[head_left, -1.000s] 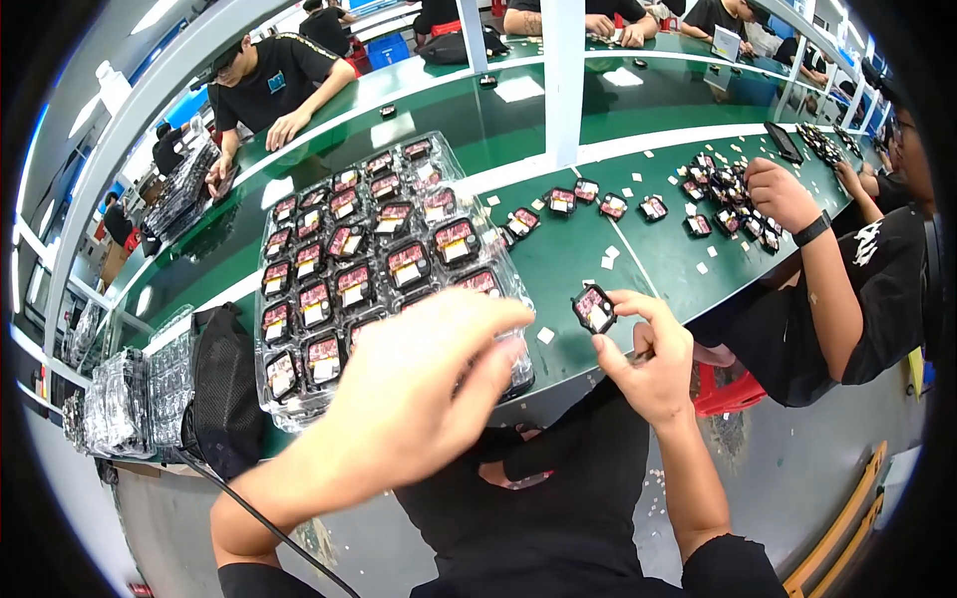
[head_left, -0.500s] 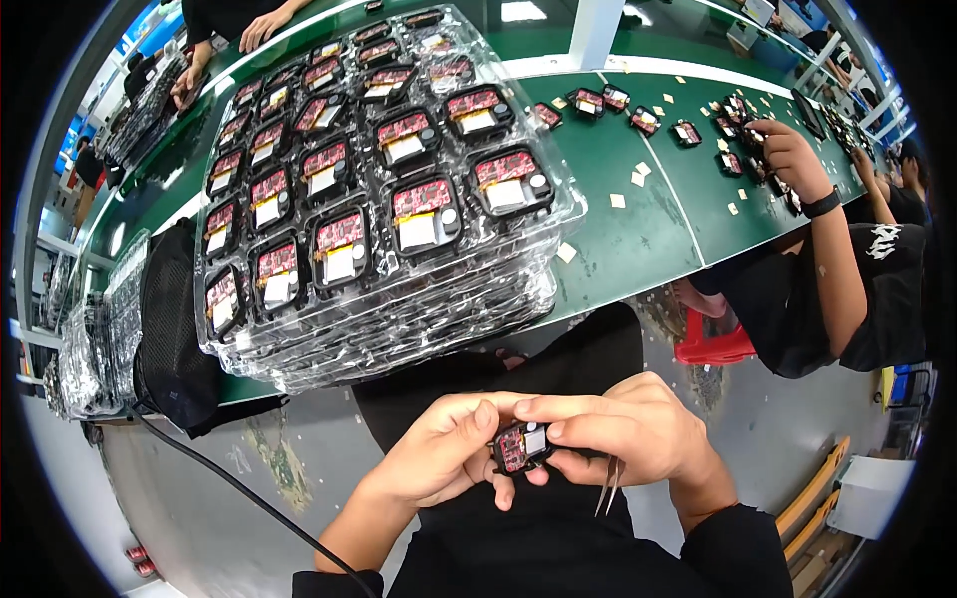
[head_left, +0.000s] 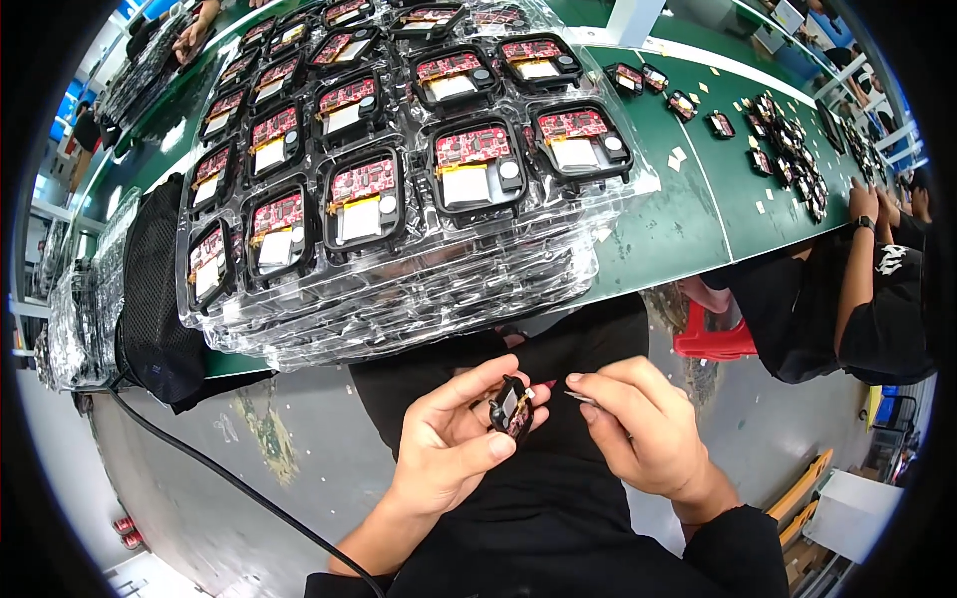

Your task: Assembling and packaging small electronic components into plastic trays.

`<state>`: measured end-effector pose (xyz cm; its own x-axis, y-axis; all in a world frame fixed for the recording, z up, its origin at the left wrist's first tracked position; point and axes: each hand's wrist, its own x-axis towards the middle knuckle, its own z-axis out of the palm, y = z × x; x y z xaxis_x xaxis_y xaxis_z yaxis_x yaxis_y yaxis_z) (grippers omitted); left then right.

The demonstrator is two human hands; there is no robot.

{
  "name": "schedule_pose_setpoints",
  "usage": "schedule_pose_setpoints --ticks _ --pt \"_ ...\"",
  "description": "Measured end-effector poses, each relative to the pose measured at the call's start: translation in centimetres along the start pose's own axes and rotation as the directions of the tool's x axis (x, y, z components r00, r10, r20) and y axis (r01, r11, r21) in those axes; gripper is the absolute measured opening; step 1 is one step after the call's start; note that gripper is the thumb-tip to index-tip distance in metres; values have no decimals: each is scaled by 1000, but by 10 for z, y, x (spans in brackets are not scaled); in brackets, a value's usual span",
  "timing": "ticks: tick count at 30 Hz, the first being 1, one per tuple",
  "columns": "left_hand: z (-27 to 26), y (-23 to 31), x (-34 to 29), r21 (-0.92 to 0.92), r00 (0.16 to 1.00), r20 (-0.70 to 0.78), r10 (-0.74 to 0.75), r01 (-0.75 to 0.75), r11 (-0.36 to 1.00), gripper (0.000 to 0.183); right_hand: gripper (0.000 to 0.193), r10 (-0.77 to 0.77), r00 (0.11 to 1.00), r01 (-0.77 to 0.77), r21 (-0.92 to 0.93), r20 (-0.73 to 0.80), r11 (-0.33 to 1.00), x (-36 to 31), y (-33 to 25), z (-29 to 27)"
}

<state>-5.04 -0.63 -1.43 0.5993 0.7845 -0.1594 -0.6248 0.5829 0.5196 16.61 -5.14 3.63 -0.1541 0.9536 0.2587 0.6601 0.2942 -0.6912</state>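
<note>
Case (head_left: 511, 407) sits tilted in the left hand (head_left: 449, 444), clamped by thumb and fingers near its edges, probably to leave the open face uncovered. Right hand (head_left: 643, 429), apart from it: thumb and forefinger pinch tweezers (head_left: 582, 398), pointed toward the case. Similar cases (head_left: 474, 164) occupy separate pockets of stacked clear trays (head_left: 439, 299), likely against knocking. Versus half a second earlier: hands separated, tweezers no longer hanging downward, case tipped more on edge.

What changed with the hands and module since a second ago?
The module came back from the table edge, passing from the right hand to the left hand, itself back from over the trays. The right hand let go, drew aside and holds tweezers. The trays stayed stacked.
</note>
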Motion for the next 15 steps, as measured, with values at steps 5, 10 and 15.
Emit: schedule_pose_setpoints --ticks 5,10,15 --pt "11 -8 1 143 987 -115 110 -93 985 64 41 54 994 -47 78 -92 996 -17 9 24" --pt "9 -9 3 242 980 -117 159 -127 962 62 31 -157 980 127 -219 -123 967 -13 10 21" --pt "1 -12 0 209 991 11 133 -132 969 60 26 -242 955 178 -324 -172 929 -13 12 24"
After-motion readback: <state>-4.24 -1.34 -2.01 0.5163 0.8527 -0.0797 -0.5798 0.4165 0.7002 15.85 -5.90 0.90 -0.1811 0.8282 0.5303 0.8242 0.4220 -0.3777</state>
